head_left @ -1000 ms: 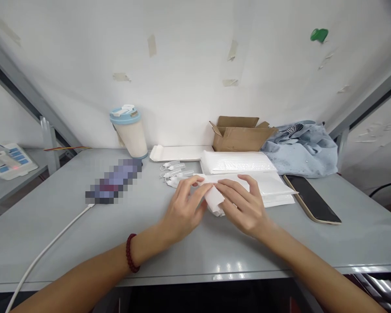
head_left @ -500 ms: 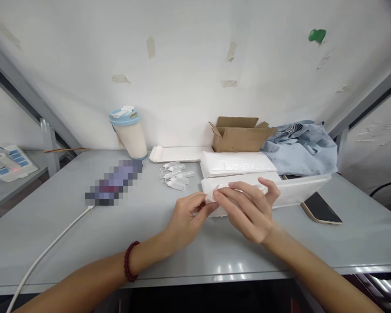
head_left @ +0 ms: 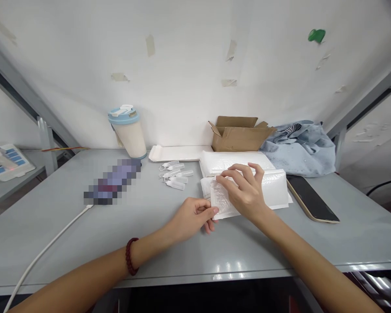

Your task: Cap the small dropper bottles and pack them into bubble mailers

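A white bubble mailer (head_left: 275, 188) lies at a slight tilt over other mailers on the grey table. My left hand (head_left: 195, 217) pinches its lower left corner between thumb and fingers. Over the upper left part arches my right hand (head_left: 246, 191), its fingertips at the top left edge and its thumb hidden from view. A thicker white mailer (head_left: 211, 163) rests just behind. To the left of the mailers lie several small clear plastic bottles (head_left: 176, 174) with white tips.
At the back stand an opened cardboard box (head_left: 236, 139), a long white flat packet (head_left: 179, 153) and a tumbler with a blue lid (head_left: 128, 132). Bluish cloth (head_left: 301, 150) is bunched at the right, near a black phone (head_left: 313, 200). A white cable (head_left: 48, 250) crosses the left side.
The mailer has been lowered and turned flatter, its right end swinging left and uncovering the phone. My left hand shifted slightly to the lower left corner; my right hand moved up a little.
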The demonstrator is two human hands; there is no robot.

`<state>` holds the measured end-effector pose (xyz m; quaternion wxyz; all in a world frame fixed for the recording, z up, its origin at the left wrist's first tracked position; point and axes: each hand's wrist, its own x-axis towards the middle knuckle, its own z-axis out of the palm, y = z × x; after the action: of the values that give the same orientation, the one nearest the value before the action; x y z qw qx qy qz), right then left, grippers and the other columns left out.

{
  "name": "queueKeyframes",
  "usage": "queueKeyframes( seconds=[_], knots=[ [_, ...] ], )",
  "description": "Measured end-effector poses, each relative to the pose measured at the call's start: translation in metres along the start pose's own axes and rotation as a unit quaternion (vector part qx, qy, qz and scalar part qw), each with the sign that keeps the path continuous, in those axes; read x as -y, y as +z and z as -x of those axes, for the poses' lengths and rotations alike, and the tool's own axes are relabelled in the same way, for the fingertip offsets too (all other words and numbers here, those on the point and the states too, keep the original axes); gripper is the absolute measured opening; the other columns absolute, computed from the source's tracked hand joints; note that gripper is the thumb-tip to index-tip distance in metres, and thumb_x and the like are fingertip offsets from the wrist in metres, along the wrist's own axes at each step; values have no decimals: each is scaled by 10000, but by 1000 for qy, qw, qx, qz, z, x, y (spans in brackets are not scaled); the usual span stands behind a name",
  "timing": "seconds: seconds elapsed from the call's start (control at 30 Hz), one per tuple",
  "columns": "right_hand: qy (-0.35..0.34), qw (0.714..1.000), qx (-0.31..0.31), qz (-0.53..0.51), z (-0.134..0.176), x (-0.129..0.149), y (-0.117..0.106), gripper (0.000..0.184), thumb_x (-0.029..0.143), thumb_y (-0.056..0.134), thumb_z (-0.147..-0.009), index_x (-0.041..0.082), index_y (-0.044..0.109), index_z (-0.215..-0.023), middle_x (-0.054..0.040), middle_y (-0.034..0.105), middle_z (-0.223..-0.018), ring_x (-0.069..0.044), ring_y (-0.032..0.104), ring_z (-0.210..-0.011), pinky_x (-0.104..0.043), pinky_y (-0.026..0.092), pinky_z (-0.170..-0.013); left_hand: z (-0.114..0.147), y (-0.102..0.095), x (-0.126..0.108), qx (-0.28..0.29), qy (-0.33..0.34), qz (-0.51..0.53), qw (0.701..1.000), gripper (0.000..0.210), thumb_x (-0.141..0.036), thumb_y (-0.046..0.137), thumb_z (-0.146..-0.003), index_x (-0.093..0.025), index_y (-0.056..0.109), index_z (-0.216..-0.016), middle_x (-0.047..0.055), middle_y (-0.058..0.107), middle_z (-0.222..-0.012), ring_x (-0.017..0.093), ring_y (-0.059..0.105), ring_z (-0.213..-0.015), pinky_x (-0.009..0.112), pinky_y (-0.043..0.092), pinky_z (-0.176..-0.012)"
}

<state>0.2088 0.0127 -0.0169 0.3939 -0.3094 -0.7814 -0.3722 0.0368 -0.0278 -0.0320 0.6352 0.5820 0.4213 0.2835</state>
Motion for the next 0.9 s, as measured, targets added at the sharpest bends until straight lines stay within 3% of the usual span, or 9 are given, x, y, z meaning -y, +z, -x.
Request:
queueKeyframes(
  seconds=[0.17, 0.27, 0.37, 0.5, 0.77, 0.9],
  knots=[
    [7, 1000, -5, -7, 0, 0, 3, 245, -13, 515, -808, 211, 608, -838, -3, 658, -773, -152, 495, -740, -319, 327, -681, -4, 1, 2, -17, -22, 70, 997, 306, -365, 606, -825, -139, 551, -626, 1, 617, -581, 86, 547, -441, 217, 436, -455],
    [1, 999, 25, -38, 2, -1, 6, 239, -2, 480, -839, 188, 614, -894, -34, 638, -790, -138, 461, -665, -285, 335, -591, -4, 0, 3, -16, -34, 109, 993, 284, -349, 636, -811, -131, 575, -641, 12, 636, -626, 83, 560, -480, 214, 450, -480],
    [15, 995, 76, -60, 6, -2, 10, 274, 13, 398, -884, 169, 602, -978, -69, 642, -889, -140, 514, -704, -275, 392, -610, -5, -2, 2, -10, -34, 144, 989, 224, -318, 652, -808, -120, 620, -709, 41, 677, -722, 89, 600, -563, 218, 483, -562],
    [63, 982, 149, -101, 10, -3, 14, 174, 147, 428, -929, 162, 593, -981, -95, 651, -939, -172, 568, -802, -291, 443, -668, -6, -5, 2, -15, -35, 158, 987, 168, -275, 648, -815, -109, 655, -791, 66, 702, -765, 104, 634, -654, 214, 496, -633],
    [97, 959, 225, -145, 11, -4, 11, 210, 230, 426, -939, 168, 603, -843, -99, 634, -898, -193, 539, -816, -320, 418, -695, -8, -13, -1, -27, -18, 49, 998, 261, -362, 586, -832, -125, 627, -730, 46, 675, -711, 108, 596, -542, 227, 471, -518],
    [108, 951, 246, -150, 11, -4, 12, 212, 256, 439, -937, 166, 606, -843, -101, 623, -914, -197, 529, -827, -321, 399, -699, -11, -31, -5, -117, 30, -106, 987, 290, -393, 554, -823, -156, 607, -666, 3, 627, -619, 91, 490, -457, 219, 382, -451]
  ],
)
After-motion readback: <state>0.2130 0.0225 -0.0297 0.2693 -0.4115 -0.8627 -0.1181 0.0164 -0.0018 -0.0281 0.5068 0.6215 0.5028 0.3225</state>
